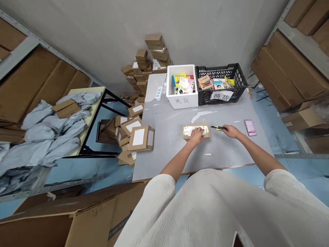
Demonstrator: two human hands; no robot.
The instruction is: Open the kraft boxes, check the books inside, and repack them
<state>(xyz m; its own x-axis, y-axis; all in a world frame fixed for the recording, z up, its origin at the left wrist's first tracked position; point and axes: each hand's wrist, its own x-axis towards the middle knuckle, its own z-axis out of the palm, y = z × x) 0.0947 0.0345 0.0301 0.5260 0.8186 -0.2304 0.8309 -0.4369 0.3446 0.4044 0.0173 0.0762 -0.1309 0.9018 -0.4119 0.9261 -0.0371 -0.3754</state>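
Observation:
A small cardboard box [190, 131] with a white label on top lies on the grey table [169, 154] in front of me. My left hand [196, 134] grips it from above, its fingers bent over the label and the right part of the box. My right hand [230, 131] is closed around the handle of a yellow and black utility knife [217, 128]. The knife's tip points left at the box, a small gap away from it. Part of the label is hidden under my left fingers.
A white foam box [182, 102] and a black plastic crate [238, 84], both holding books, stand at the table's back. A phone [250, 127] lies at the right, a power strip [159, 93] at back left. Cardboard boxes [141, 138] pile at the left edge; grey parcels [61, 133] cover a side table.

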